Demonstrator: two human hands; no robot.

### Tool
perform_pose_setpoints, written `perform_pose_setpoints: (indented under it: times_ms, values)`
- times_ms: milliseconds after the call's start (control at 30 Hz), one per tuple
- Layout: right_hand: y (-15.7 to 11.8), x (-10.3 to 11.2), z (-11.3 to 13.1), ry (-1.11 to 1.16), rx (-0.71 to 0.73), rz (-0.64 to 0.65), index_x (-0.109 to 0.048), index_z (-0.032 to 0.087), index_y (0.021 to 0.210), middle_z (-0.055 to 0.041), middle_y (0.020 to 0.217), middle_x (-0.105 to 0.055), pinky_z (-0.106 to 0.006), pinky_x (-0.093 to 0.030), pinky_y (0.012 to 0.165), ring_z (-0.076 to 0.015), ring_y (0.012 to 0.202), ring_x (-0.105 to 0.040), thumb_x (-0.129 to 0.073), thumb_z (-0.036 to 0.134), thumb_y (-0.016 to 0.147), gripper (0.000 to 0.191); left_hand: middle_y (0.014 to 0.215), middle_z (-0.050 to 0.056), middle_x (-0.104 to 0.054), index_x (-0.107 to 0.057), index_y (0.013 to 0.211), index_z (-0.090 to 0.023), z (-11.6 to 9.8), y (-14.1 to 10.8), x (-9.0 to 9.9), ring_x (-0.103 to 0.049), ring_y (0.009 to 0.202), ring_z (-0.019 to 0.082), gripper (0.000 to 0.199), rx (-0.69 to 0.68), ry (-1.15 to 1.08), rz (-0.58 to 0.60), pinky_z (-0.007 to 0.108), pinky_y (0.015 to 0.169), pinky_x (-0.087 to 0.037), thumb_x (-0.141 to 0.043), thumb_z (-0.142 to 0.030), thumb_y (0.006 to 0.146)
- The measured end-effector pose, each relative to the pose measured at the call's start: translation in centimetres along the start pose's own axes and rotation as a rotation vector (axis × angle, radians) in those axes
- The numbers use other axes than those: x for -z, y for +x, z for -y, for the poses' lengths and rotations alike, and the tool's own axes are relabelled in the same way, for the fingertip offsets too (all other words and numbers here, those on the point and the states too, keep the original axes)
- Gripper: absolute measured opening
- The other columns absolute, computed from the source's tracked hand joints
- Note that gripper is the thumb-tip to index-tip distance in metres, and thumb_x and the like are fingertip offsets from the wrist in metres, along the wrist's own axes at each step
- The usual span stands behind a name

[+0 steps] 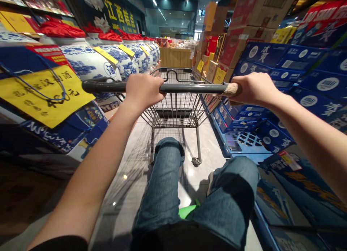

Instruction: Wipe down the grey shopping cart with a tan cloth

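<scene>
A grey shopping cart [173, 115] with a wire basket stands straight in front of me. Its dark handle bar [193, 88] runs across the view at about waist height. My left hand [143, 88] is wrapped round the bar left of its middle. Near the bar's right end, my right hand [252, 87] is closed round it, beside a tan wrapping [231, 89] on the bar. Wire mesh shows through the basket, and a black panel [173, 113] sits on its near side. One rear caster [196, 161] rests on the floor.
Blue-and-white jars [89, 59] with red cloth tops line the left, beside a yellow price sign [48, 94]. Stacked blue boxes [262, 68] and a blue pallet [244, 144] border the right. A wooden counter [175, 58] stands ahead across the tiled aisle. Something green [187, 210] shows between my legs.
</scene>
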State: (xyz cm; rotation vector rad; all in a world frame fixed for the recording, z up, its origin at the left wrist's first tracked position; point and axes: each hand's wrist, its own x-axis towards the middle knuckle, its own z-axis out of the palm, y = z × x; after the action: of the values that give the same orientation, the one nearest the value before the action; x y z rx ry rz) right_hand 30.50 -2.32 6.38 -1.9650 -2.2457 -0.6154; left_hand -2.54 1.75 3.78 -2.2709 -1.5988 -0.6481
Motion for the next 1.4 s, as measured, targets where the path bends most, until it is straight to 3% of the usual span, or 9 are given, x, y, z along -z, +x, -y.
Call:
perform_pose_setpoints:
  times_ms: [133,233,500,800,967,1033,1267,1333,1400]
  values:
    - [2.9,1.9,-1.0,0.25,0.03,0.463,-0.068,0.019,0.078,-0.0038,0.069,-0.067,-0.032,-0.038,0.062,-0.016,0.062,-0.058,-0.069,0.03,0.083,0.012,0.09,0.01,-0.076,-0.08,0.114,-0.031,0.0,-0.1,0.0,-0.065,0.111,0.038,0.041,0.0,0.026,-0.004,0.045,0.093,-0.041,-0.06,-0.045,0.081]
    - [4.0,2.2,-1.2,0.305,0.039,0.573,-0.065,0.017,0.074,-0.0017,0.066,-0.063,-0.031,-0.037,0.059,-0.0133,0.057,-0.054,-0.069,0.025,0.08,0.01,0.091,0.011,-0.076,-0.08,0.114,-0.031,-0.1,-0.1,0.1,-0.066,0.108,0.038,0.042,0.015,0.05,0.004,0.046,0.091,-0.042,-0.06,-0.045,0.081]
    - [0.8,-0.3,1.2,-0.021,0.016,-0.075,-0.067,0.017,0.087,-0.0182,0.093,-0.074,-0.035,-0.028,0.062,-0.0227,0.075,-0.058,-0.064,0.047,0.088,0.03,0.093,0.011,-0.077,-0.08,0.113,-0.029,-0.1,0.2,-0.1,-0.065,0.113,0.038,0.042,0.024,0.047,0.005,0.045,0.092,-0.041,-0.059,-0.045,0.081]
    - [3.3,2.1,0.3,0.278,0.056,0.47,-0.06,0.017,0.065,-0.0008,0.057,-0.054,-0.032,-0.035,0.061,-0.0122,0.058,-0.048,-0.067,0.019,0.083,0.019,0.099,0.013,-0.077,-0.079,0.111,-0.026,-0.6,-0.1,0.3,-0.067,0.111,0.039,0.041,0.054,0.076,0.017,0.047,0.092,-0.043,-0.059,-0.045,0.081]
    - [0.5,-0.3,1.6,0.163,-0.03,-0.099,-0.07,0.02,0.087,-0.0106,0.085,-0.071,-0.036,-0.041,0.07,-0.0248,0.08,-0.063,-0.066,0.038,0.086,0.018,0.097,0.012,-0.077,-0.079,0.11,-0.027,-0.6,0.1,0.1,-0.067,0.11,0.039,0.04,0.037,0.078,0.006,0.047,0.089,-0.044,-0.059,-0.044,0.08]
    - [-0.1,-0.8,2.1,0.13,-0.078,-0.206,-0.07,0.02,0.09,-0.0137,0.09,-0.072,-0.038,-0.042,0.072,-0.0289,0.087,-0.065,-0.062,0.041,0.088,0.023,0.094,0.011,-0.076,-0.079,0.112,-0.027,-0.5,0.1,0.2,-0.066,0.112,0.039,0.042,0.035,0.075,0.005,0.047,0.088,-0.044,-0.06,-0.045,0.079]
    - [3.1,1.8,0.8,0.252,-0.037,0.36,-0.064,0.014,0.071,-0.0062,0.066,-0.061,-0.035,-0.041,0.066,-0.018,0.067,-0.059,-0.076,0.028,0.082,0.021,0.101,0.007,-0.074,-0.076,0.122,-0.024,-0.9,-0.4,0.9,-0.058,0.111,0.034,0.051,0.062,0.131,0.068,0.048,0.088,-0.038,-0.052,-0.051,0.085]
    - [3.0,1.1,0.7,0.254,-0.027,0.327,-0.066,0.015,0.076,-0.0052,0.069,-0.064,-0.034,-0.043,0.068,-0.0189,0.07,-0.061,-0.077,0.028,0.082,0.018,0.109,0.012,-0.073,-0.076,0.12,-0.021,-1.1,-0.4,0.9,-0.059,0.109,0.036,0.051,0.079,0.138,0.063,0.05,0.087,-0.037,-0.049,-0.048,0.085]
    - [2.0,-0.4,1.3,0.197,-0.049,0.084,-0.069,0.016,0.087,-0.0088,0.083,-0.072,-0.036,-0.047,0.074,-0.0243,0.083,-0.067,-0.073,0.038,0.086,0.023,0.112,0.014,-0.073,-0.076,0.119,-0.022,-1.3,-0.3,0.8,-0.059,0.108,0.039,0.051,0.085,0.089,0.069,0.052,0.088,-0.036,-0.051,-0.048,0.083]
